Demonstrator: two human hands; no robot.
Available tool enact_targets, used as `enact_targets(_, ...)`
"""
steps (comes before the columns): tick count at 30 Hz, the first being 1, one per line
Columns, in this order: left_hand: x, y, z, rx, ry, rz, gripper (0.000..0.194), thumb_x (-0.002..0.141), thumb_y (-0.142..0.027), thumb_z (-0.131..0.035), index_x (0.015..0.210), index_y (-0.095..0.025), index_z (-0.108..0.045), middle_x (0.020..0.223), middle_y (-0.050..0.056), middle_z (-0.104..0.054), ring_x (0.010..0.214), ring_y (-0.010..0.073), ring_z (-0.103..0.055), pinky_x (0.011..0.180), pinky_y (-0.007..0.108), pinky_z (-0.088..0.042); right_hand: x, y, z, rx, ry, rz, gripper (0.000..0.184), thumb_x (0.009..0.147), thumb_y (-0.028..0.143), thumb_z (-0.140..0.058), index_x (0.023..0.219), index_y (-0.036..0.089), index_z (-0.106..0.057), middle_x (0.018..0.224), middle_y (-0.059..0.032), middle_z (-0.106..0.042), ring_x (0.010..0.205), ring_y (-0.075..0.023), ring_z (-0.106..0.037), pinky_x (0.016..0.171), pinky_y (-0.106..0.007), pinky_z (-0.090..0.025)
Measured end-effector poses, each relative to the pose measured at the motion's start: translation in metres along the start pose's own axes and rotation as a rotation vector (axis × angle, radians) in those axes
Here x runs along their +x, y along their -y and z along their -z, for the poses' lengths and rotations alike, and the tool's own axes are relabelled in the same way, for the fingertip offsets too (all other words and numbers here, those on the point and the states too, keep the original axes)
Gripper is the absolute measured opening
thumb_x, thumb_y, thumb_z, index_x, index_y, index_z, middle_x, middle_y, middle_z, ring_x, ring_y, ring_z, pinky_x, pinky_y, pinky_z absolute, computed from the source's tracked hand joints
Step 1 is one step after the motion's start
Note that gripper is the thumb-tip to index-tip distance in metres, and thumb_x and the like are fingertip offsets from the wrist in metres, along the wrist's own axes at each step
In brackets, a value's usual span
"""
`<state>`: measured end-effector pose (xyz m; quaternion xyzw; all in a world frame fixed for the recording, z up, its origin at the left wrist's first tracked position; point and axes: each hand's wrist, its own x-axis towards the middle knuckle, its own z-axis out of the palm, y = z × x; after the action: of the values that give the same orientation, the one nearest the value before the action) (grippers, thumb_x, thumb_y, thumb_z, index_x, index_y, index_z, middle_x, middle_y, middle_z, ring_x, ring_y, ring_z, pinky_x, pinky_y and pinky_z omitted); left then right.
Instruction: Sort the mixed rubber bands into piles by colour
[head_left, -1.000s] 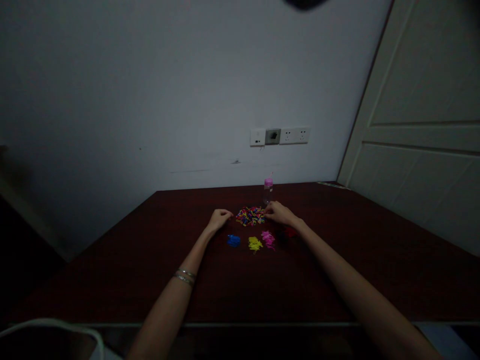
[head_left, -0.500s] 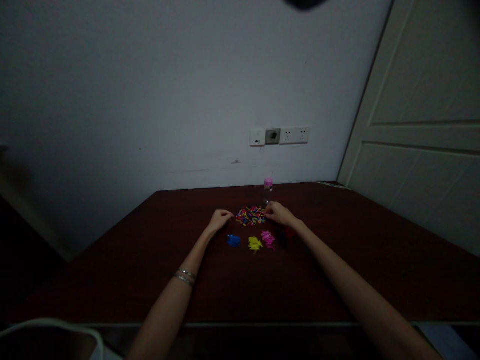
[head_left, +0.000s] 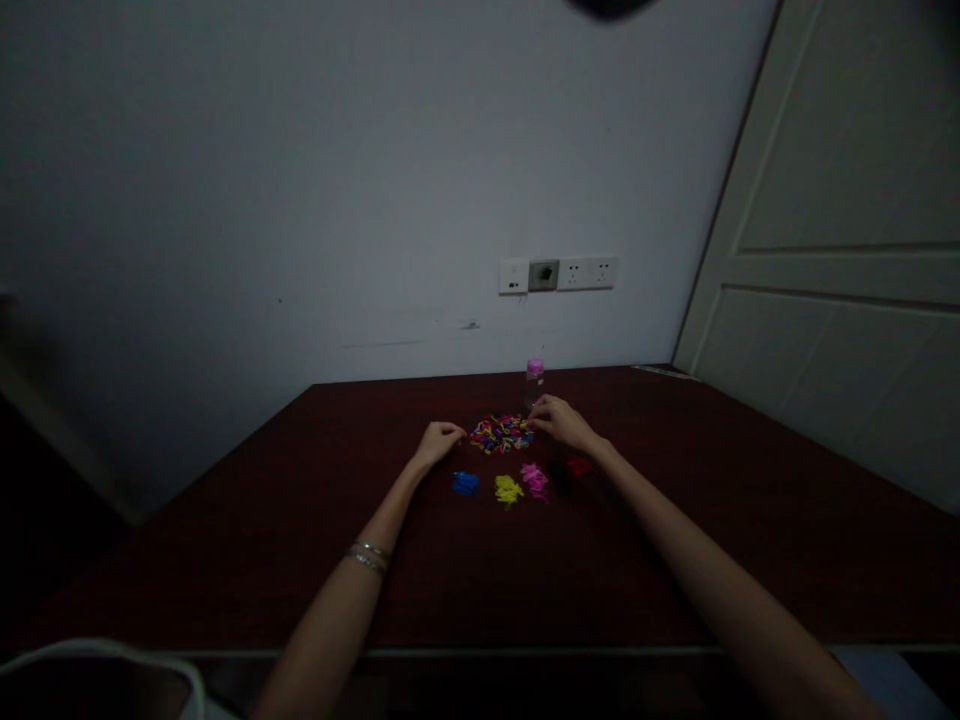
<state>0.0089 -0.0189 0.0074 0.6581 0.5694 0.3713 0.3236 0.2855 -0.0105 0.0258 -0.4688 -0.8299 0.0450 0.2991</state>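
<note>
A mixed heap of small multicoloured loops (head_left: 501, 434), which look like rubber bands, lies on the dark red table (head_left: 420, 590). At its left edge is my left hand (head_left: 439, 441), thumb and fingertips pinched together; whatever they may hold is too small to see. My right hand (head_left: 559, 420) hovers at the heap's upper right edge, also pinched, its contents unclear. Nearer to me sit sorted piles: blue (head_left: 466, 484), yellow (head_left: 508, 489), pink (head_left: 535, 480), a dark one (head_left: 559, 473) hard to make out, and red (head_left: 578, 466), partly covered by my right forearm.
A clear bottle with a pink cap (head_left: 535, 367) stands just behind my right hand. Sockets (head_left: 587, 273) are set in the white wall beyond the table. A panelled door (head_left: 840, 270) rises at the right. A pale cable (head_left: 105, 646) curves at lower left.
My right hand has lifted slightly up from the heap's right edge, and more of the red pile shows. My left hand stays about where it was. The view has shifted a little.
</note>
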Motion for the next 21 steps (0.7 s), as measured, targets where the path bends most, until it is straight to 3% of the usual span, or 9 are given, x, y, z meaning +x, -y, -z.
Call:
enact_targets(7,0.003,0.004,0.000,0.009,-0.041,-0.039,0.022,0.068,-0.020,-0.050,0.074,-0.009,-0.068,0.057,0.002,-0.060,0.047,0.0072,-0.045,0.047,0.018,-0.034,0.001,0.000,0.002,0.078,-0.093,-0.011,0.014,0.076,0.024,-0.055,0.072,0.017,-0.066,0.088,-0.0046,-0.056,0.078,-0.0138,-0.053,0.071,-0.023,-0.041)
enact_targets(16,0.002,-0.008,-0.008,0.016,-0.111,-0.209,0.022,0.068,-0.022,-0.052,0.075,-0.009,-0.069,0.075,0.007,-0.067,0.070,0.0148,-0.059,0.065,0.023,-0.043,-0.004,0.002,-0.004,0.212,-0.249,-0.055,0.015,0.076,0.026,-0.054,0.071,0.017,-0.065,0.087,-0.0043,-0.056,0.078,-0.0145,-0.054,0.074,-0.026,-0.042)
enact_targets(21,0.005,-0.020,-0.020,-0.008,-0.048,-0.259,0.025,0.067,-0.027,-0.056,0.078,-0.008,-0.069,0.073,0.008,-0.067,0.065,0.0142,-0.058,0.061,0.023,-0.043,-0.001,0.007,-0.008,0.275,-0.271,-0.005,0.016,0.075,0.027,-0.055,0.069,0.017,-0.065,0.083,-0.0044,-0.056,0.078,-0.0150,-0.054,0.076,-0.028,-0.041)
